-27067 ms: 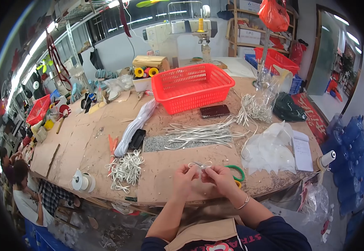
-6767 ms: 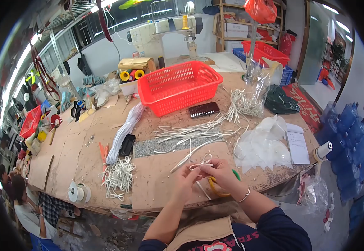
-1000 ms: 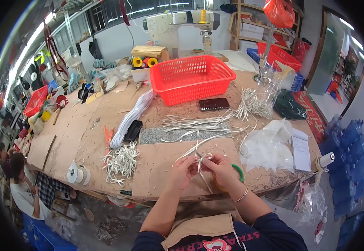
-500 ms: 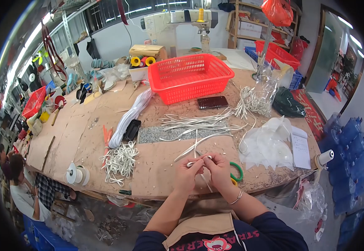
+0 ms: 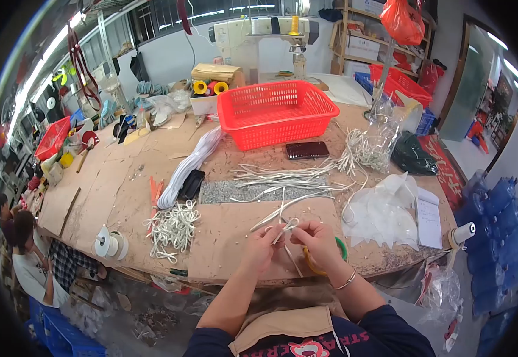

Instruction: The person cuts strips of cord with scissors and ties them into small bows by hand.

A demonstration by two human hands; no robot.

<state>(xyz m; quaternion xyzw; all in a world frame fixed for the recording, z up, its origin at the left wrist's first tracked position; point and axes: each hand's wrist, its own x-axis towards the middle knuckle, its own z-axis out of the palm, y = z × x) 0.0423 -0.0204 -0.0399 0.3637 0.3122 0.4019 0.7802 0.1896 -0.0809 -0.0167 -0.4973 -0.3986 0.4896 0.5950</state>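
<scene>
Between my hands is a white cord [image 5: 290, 224] with a small loop at its top. My left hand [image 5: 261, 245] pinches the cord from the left, and my right hand [image 5: 317, 241] pinches it from the right. Scissors with green and yellow handles [image 5: 343, 249] lie partly hidden under my right hand. Beyond my hands, loose white cords [image 5: 277, 175] lie across a grey speckled slab [image 5: 217, 192]. A heap of looped white cords [image 5: 174, 231] is to the left, beside a long white cord bundle [image 5: 191, 168].
A red basket [image 5: 277, 116] stands at the back of the table, with a phone [image 5: 307, 150] before it. Clear plastic sheets [image 5: 384, 211] and a notepad [image 5: 428, 220] lie right. A spool [image 5: 111, 244] stands left. A person [image 5: 36, 268] sits at far left.
The fingers have parted a little since half a second ago, and a cord loop shows between them again. The camera view has shifted slightly.
</scene>
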